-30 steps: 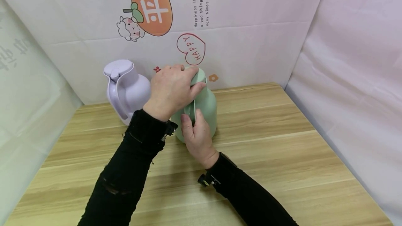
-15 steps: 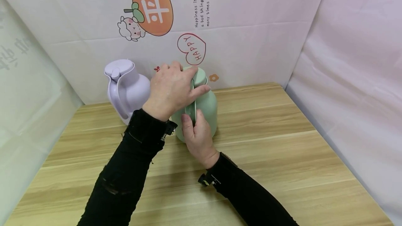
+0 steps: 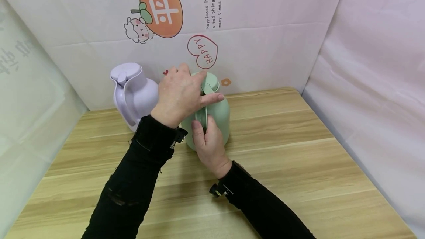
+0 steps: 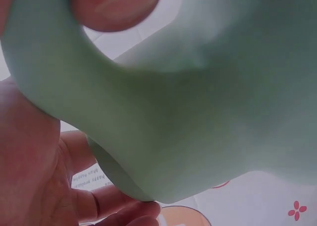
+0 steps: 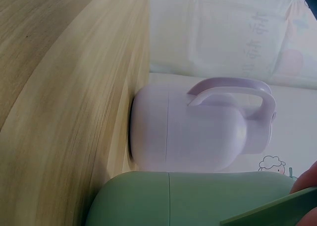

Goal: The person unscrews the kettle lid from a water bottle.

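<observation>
A pale green thermos jug (image 3: 220, 115) stands upright on the table in the head view. My right hand (image 3: 211, 146) grips its handle (image 3: 201, 115), thumb on the near side. Over the jug's top, my left hand (image 3: 179, 93) has its fingers bent round the left side of the lid (image 3: 211, 80), and its thumb stretches right across the neck below. A tab on the lid shows beside the hand. In the left wrist view, the left fingers (image 4: 111, 198) curl under the green rim. The right wrist view shows the green jug's side (image 5: 198, 194) close up.
A lilac thermos jug (image 3: 141, 95) stands upright just left of the green one, its handle toward the front. Behind both rises a printed white cloth (image 3: 265, 54). The wooden table (image 3: 282, 150) has cloth walls on either side.
The left thumb has slid right and down off the lid onto the neck, and the left fingers have spread a little. More of the lid and its tab now show. The right hand keeps still.
</observation>
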The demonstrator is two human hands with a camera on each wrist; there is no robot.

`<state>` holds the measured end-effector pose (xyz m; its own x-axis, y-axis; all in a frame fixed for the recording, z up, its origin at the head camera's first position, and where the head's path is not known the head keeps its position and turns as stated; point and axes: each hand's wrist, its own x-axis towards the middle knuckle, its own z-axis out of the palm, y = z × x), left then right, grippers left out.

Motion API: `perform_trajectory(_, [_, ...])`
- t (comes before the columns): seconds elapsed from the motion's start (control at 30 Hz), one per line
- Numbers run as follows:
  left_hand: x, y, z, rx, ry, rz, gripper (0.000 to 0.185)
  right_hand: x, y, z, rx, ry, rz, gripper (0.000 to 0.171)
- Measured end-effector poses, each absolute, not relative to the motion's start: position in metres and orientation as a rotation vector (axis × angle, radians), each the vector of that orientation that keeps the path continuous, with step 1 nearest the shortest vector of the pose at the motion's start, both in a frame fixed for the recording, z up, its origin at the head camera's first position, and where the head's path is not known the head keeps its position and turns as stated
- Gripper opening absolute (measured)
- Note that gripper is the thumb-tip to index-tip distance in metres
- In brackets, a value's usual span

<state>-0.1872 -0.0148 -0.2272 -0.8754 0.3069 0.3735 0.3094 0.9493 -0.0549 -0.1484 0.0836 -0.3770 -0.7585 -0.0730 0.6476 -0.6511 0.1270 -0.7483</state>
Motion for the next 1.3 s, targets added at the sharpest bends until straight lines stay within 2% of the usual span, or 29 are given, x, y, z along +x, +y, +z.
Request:
perform_trajectory(0.57, [-0.193,-0.010,-0.228,-0.554,-2.800,-0.247,0.081,-0.148,0.084,-0.377,0.724,-1.949,1.694,0.016])
perform_trajectory(1.0, [-0.197,0.002,-0.220,-0.422,-2.914,-0.229,0.087,-0.149,0.085,-0.378,0.694,-1.958,1.642,0.014])
perform_trajectory(1.13, [-0.198,0.005,-0.216,-0.371,-2.933,-0.235,0.077,-0.150,0.085,-0.379,0.698,-1.954,1.633,0.013])
perform_trajectory(1.3, [-0.201,0.007,-0.213,-0.289,-2.934,-0.236,0.050,-0.150,0.085,-0.379,0.725,-1.936,1.657,0.014])
